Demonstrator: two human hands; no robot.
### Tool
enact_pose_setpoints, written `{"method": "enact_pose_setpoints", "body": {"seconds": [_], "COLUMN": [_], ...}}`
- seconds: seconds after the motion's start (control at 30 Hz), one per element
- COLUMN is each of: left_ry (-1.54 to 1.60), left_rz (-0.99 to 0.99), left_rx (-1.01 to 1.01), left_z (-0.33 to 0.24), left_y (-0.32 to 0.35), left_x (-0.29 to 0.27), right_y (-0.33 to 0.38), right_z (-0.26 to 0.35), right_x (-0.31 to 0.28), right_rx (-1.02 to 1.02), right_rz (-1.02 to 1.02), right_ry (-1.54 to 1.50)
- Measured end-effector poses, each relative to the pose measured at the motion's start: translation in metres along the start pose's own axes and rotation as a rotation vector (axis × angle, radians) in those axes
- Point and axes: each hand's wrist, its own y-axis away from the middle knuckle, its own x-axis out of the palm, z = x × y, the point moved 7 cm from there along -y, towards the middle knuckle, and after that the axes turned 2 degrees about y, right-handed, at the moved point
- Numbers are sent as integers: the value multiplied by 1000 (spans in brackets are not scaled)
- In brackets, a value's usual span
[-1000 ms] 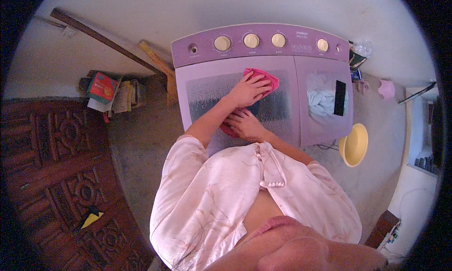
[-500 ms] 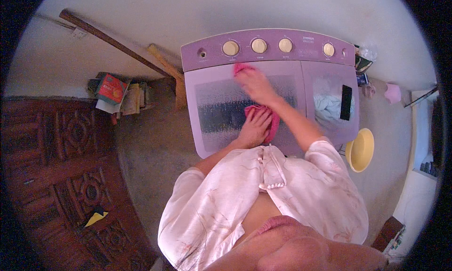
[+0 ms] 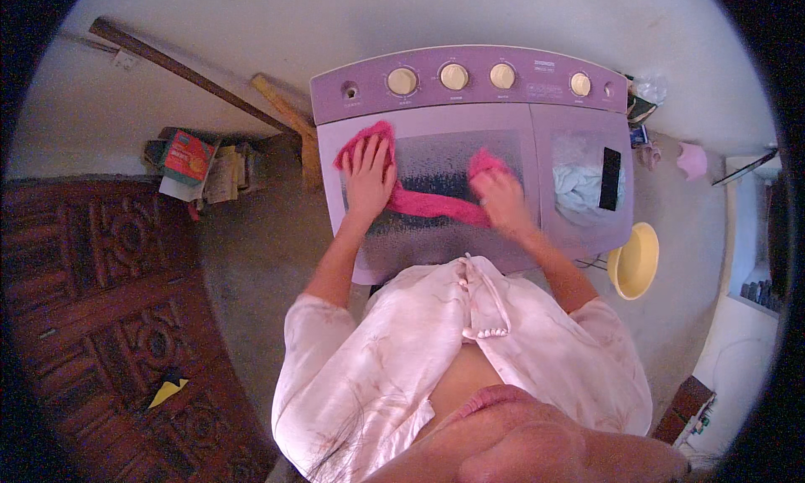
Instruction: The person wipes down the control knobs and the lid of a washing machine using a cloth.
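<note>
A bright pink cloth stretches across the left, wet-looking lid of a lilac twin-tub washing machine. My left hand lies flat with its fingers spread over one bunched end, by the lid's upper left corner. At the lid's right part, my right hand is closed round the other end, and a tuft of cloth sticks out past its fingers. Between the hands the cloth sags in a twisted strip. Its part under my left palm is hidden.
Cream knobs line the machine's back panel. Light-coloured laundry shows through the right lid. A yellow basin stands right of the machine. Boxes and papers are at the left wall, near a leaning wooden plank and a carved dark door.
My left hand has moved up and left across the lid with the cloth. My right hand has come down and right from the panel's lower edge. The cloth is now drawn out between them.
</note>
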Motion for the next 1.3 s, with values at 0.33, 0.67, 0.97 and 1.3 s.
{"method": "enact_pose_setpoints", "body": {"seconds": [0.33,0.67,0.97,1.3], "left_ry": [225,53,217,-23], "left_rz": [272,326,256,39], "left_rx": [436,308,312,134], "left_z": [-93,-102,-102,-15], "left_y": [-24,97,93,-25], "left_x": [63,52,66,13], "right_y": [8,-76,-110,25], "right_z": [96,-39,59,66], "right_x": [48,-20,36,52], "right_rx": [-343,44,-359,-362], "right_rz": [-36,-307,-88,51], "right_ry": [-100,134,-65,-2]}}
